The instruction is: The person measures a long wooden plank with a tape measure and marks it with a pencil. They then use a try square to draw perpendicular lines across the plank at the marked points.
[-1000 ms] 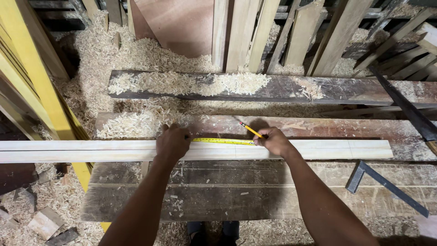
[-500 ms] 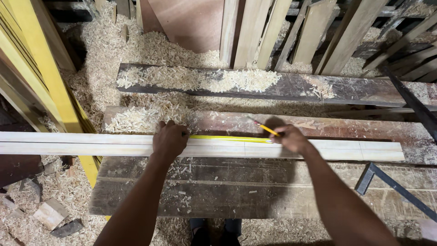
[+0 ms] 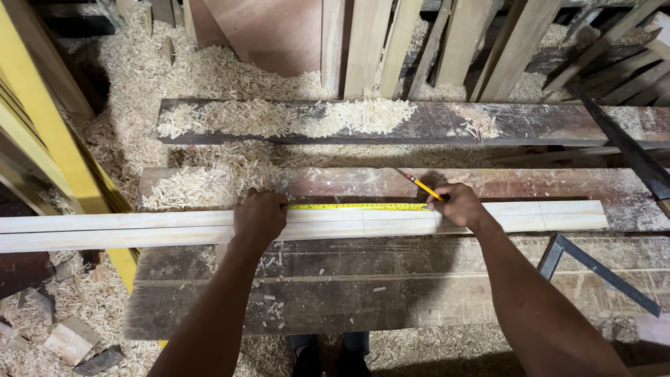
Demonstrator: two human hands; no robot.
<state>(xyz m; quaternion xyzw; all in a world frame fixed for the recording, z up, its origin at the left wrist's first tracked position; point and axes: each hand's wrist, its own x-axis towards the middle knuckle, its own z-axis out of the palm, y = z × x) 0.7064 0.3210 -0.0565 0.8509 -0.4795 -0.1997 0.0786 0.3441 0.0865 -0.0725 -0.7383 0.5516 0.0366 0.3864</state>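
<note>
- I count 1 pale wood strip [image 3: 335,227], 1 yellow tape measure [image 3: 356,207], 1 yellow pencil [image 3: 423,186], 1 steel square [image 3: 600,269].
- Left hand [image 3: 259,216]: fingers curled down, pinning the tape's end onto the strip.
- Right hand [image 3: 457,204]: fingers pinched around the pencil, tip at the tape's far end.
- Strip is long, smooth, with faint pencil lines just past my right fingers.
- It lies across the dark plank desk [image 3: 349,293]; its left end overhangs the desk edge, with bare planks below my fingers.

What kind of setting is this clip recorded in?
Most likely a carpentry workshop: wood shavings cover the floor and rough bench planks, boards lean behind, and the hands mark a pale wood strip using a tape measure and pencil.
</note>
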